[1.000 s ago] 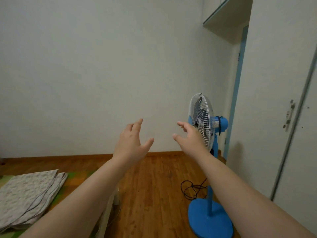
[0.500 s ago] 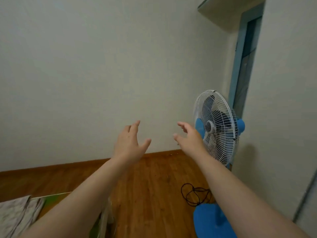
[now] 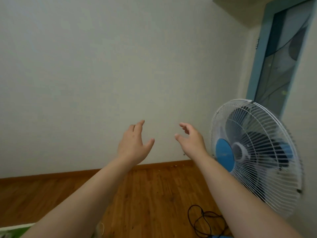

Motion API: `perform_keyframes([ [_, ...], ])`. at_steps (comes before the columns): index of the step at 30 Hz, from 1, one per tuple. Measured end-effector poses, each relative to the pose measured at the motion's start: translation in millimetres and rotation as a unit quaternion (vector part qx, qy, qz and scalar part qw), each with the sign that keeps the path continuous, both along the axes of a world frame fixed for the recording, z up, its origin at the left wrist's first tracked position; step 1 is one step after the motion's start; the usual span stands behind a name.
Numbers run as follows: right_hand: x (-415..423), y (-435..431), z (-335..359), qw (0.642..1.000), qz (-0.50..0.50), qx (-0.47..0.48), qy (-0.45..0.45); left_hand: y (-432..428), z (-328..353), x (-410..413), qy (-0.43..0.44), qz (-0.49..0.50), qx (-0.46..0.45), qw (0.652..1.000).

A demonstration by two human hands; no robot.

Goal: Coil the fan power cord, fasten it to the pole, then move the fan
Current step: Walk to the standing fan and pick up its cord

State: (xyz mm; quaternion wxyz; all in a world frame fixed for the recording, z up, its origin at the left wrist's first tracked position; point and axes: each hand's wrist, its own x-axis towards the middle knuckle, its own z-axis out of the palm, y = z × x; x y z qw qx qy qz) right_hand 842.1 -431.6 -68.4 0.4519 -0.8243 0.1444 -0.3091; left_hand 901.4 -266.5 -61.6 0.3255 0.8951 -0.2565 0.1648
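Head view shows the left hand (image 3: 133, 146) and right hand (image 3: 191, 141) wide open and empty, while the black cord (image 3: 205, 220) lies loose on the floor (image 3: 145, 194) below the fan (image 3: 253, 152), so bend down and gather it in even loops.

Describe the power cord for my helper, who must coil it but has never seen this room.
Find the white-caged fan at the right. On the wooden floor below its cage lies the power cord, a thin black wire in loose tangled loops, the only dark line on the boards.
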Motion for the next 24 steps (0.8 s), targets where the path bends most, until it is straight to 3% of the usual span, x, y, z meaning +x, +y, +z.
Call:
perform_keyframes([
  [10,155,-47,-9,1.000,-0.004,0.007,0.018,-39,-8,151,0.012,0.005,-0.009,1.000],
  [24,379,-85,-9,0.997,-0.073,0.014,0.002,-78,3,405,-0.003,-0.067,-0.023,0.997],
])
